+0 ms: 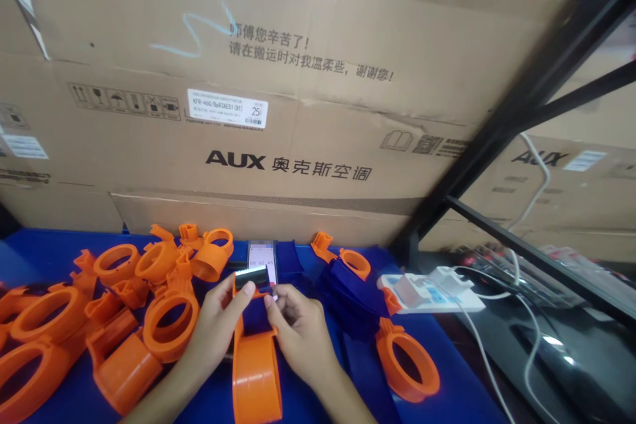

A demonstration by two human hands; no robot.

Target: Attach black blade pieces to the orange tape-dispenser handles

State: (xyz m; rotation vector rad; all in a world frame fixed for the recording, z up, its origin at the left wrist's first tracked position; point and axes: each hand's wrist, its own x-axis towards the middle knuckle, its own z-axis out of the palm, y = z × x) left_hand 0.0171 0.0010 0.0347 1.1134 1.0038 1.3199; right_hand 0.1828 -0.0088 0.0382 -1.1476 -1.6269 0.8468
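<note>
An orange plastic tape dispenser [257,371] is held upright in front of me, its ring end towards me. My left hand [218,315] grips it from the left, with the thumb on a dark strip [251,277] that has a pale toothed edge at its top. On the right side, the fingers of my right hand [303,324] are pinched together at the end of this strip, by the dispenser's frame. A small dark piece shows at these fingertips, too small to name. Just behind stands a phone [262,254] with a timer on its screen.
Several orange dispensers [166,324] lie piled on the blue surface [199,407] at left. Another orange dispenser [410,363] lies at right, near dark blue pieces [348,298]. A white power strip [432,295] with cables sits beyond. Cardboard [298,126] and a black metal frame [477,139] stand behind.
</note>
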